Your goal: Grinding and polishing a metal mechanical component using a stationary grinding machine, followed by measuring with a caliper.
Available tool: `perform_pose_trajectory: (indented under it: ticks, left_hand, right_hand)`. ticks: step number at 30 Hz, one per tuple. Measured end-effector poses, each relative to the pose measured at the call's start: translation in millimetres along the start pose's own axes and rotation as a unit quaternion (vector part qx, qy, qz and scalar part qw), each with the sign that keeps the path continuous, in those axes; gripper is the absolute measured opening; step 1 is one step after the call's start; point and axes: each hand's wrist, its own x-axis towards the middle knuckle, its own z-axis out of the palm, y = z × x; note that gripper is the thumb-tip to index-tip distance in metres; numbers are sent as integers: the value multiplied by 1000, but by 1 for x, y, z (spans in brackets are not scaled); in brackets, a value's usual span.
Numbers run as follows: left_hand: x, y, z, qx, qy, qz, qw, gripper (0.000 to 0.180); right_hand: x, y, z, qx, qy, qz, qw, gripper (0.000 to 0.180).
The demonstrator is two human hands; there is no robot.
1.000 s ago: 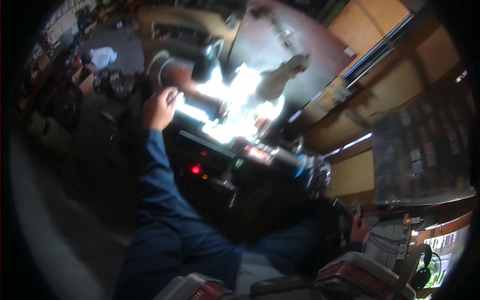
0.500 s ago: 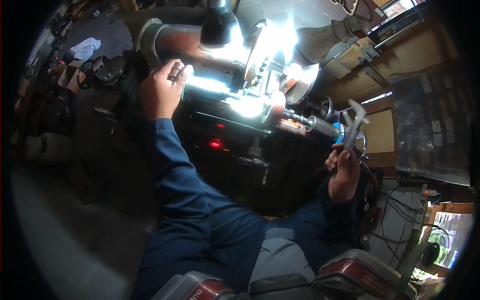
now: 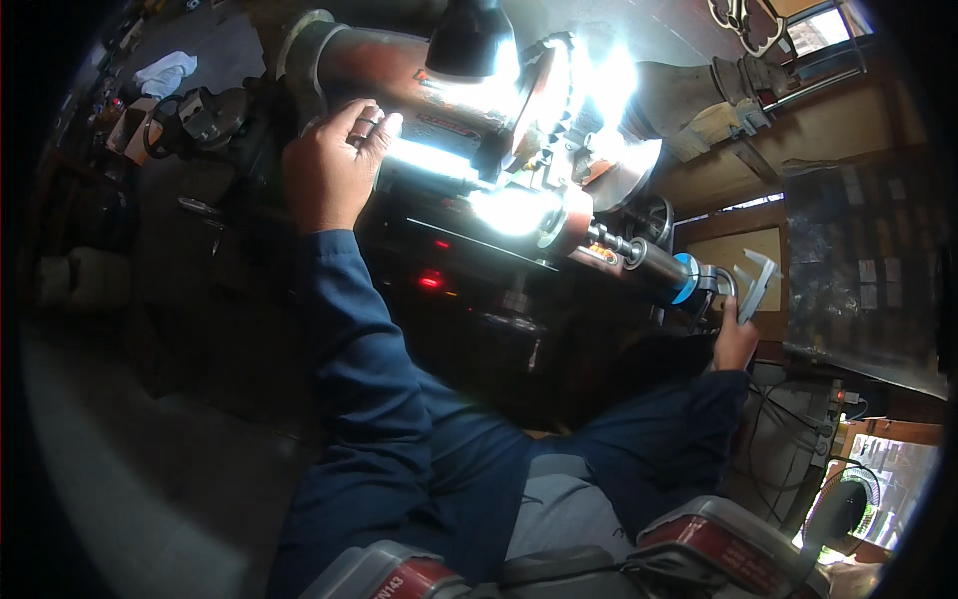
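My left hand (image 3: 334, 165) is closed at the front of a lathe (image 3: 379, 75), below its reddish housing. Thumb and fingers press together at the left end of a brightly lit bar-like part (image 3: 434, 162); glare and the hand hide what they grip. Further right, my right hand (image 3: 735, 341) is wrapped round a metal caliper (image 3: 760, 283), jaws pointing up. That hand is beside the curved handle (image 3: 726, 278) at the end of the tailstock (image 3: 661, 262), which has a blue band. Whether it also touches the handle I cannot tell. Glare washes out the round chuck area (image 3: 564, 215).
A black lamp (image 3: 471, 40) hangs over the lathe. To the left stands a machine with a handwheel (image 3: 205, 125), near a white cloth (image 3: 165, 74). At right are a plastic-covered panel (image 3: 863, 260), cables and power sockets (image 3: 826, 439), and a fan (image 3: 848, 504).
My right hand has moved right with the caliper, from in front of the tailstock to beside its end handle. My left hand stays at the same spot on the lathe. The view has shifted slightly.
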Motion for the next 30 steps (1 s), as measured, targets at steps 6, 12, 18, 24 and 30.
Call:
perform_pose_trajectory:
  ticks: [6, 12, 18, 24, 30]
  left_hand:
    - [0, -5, 5, -19, 19, 5, 1000, 29]
    - [-1, -8, 10, -31, 20, -10, 999, 29]
    - [-3, -8, 9, -16, 32, -13, 999, 27]
    - [-7, -12, 9, -39, 63, 12, 997, 23]
    - [-9, -17, 8, -76, 78, 30, 994, 22]
  right_hand:
    - [-34, -15, -15, 227, -66, 123, 964, 46]
    - [-100, -94, -14, 573, -122, -89, 805, 35]
    - [-185, -150, 14, 638, -449, -18, 625, 41]
    - [-219, -178, 44, 602, -557, 118, 559, 35]
    - [-234, -195, 66, 608, -489, 199, 593, 31]
